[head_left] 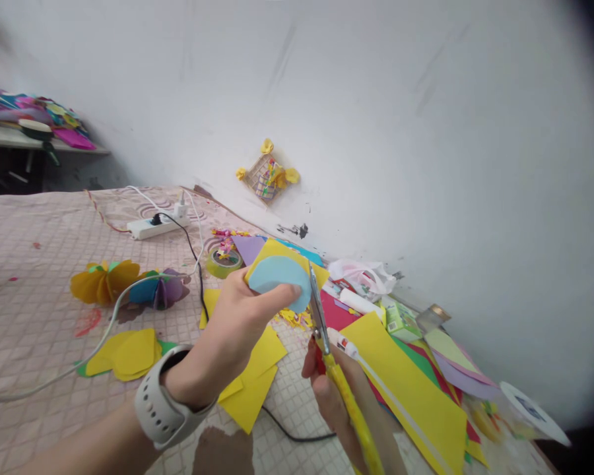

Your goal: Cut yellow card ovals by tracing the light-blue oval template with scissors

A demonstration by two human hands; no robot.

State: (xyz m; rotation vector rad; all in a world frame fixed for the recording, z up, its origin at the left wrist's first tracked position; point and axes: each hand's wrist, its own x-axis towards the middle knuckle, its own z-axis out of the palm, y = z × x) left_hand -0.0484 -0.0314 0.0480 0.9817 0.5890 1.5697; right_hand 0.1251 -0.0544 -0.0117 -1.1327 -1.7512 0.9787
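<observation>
My left hand (235,330) pinches a light blue paper disc (281,280) together with a yellow sheet (277,252) behind it, thumb pressed on the blue face. A white watch (161,406) sits on that wrist. My right hand (334,396) grips yellow-handled scissors (336,369). Their metal blades (317,307) point upward and lie against the right edge of the blue disc.
Yellow and coloured paper sheets (410,389) lie at the right with a glue stick (359,303) and a green box (400,320). Folded paper flowers (103,280), yellow cutouts (129,353), a tape roll (224,262), a power strip (153,227) and cables lie on the patterned cloth (39,244). A wall stands close behind.
</observation>
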